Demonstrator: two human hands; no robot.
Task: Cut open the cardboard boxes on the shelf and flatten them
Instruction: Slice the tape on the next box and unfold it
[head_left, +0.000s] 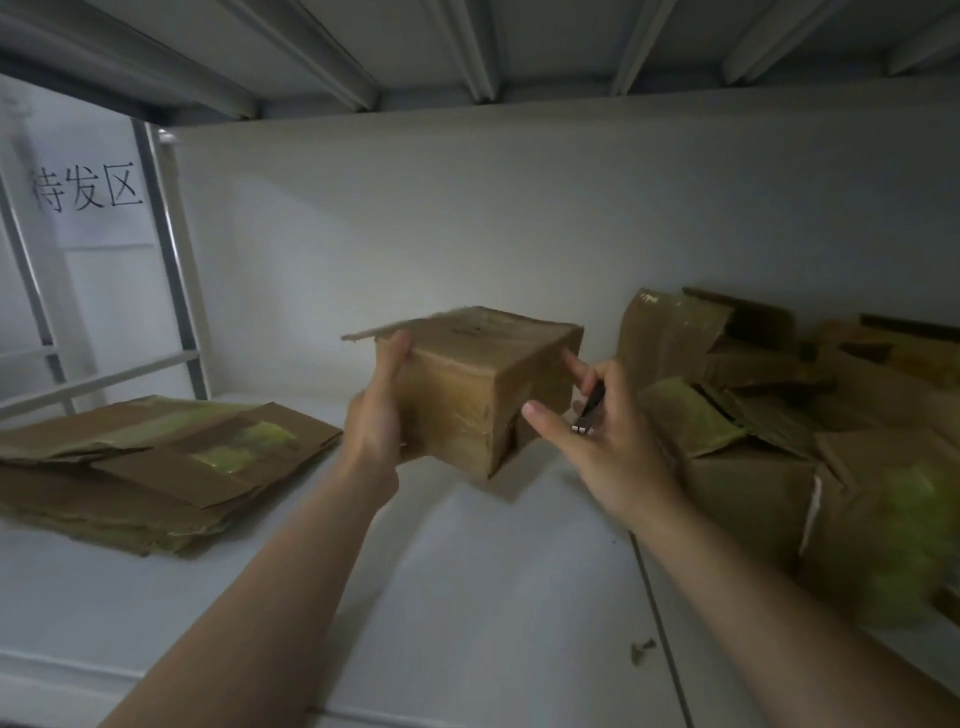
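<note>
Left hand (376, 415) comes up from 7 o'clock, forearm straight, palm against the left face of the box (483, 384). Its fingers wrap behind that face, out of sight, and the thumb lies up along the top left edge. So it grips the box.

Right hand (597, 431) comes in from 5 o'clock, wrist bent slightly, back of the hand towards me. Its fingers are spread: the index tip touches the box's right face and the thumb stretches towards the lower right face. The remaining fingers curl round a thin dark cutter (589, 410).

The cutter's long axis runs 7 to 1 o'clock, with the metal end low at 7. Blade is too small to tell.

The box is mid-frame, above the middle of the shelf (467, 571), between both hands. It is roughly cubic and tilted, with one vertical corner edge turned to the viewer and its bottom corner low at 6. Can't tell if that corner rests on the shelf. One loose top flap sticks out flat towards 9 o'clock. The top is blurred.

At 9 o'clock a flat stack (156, 457) of cardboard lies on the shelf, apart from the box. At 3 o'clock is a pile (753, 405) of uncut boxes, just beside the right hand. A scrap (642, 649) lies at 5 o'clock. A sign (85, 189) is on the wall at 10.
</note>
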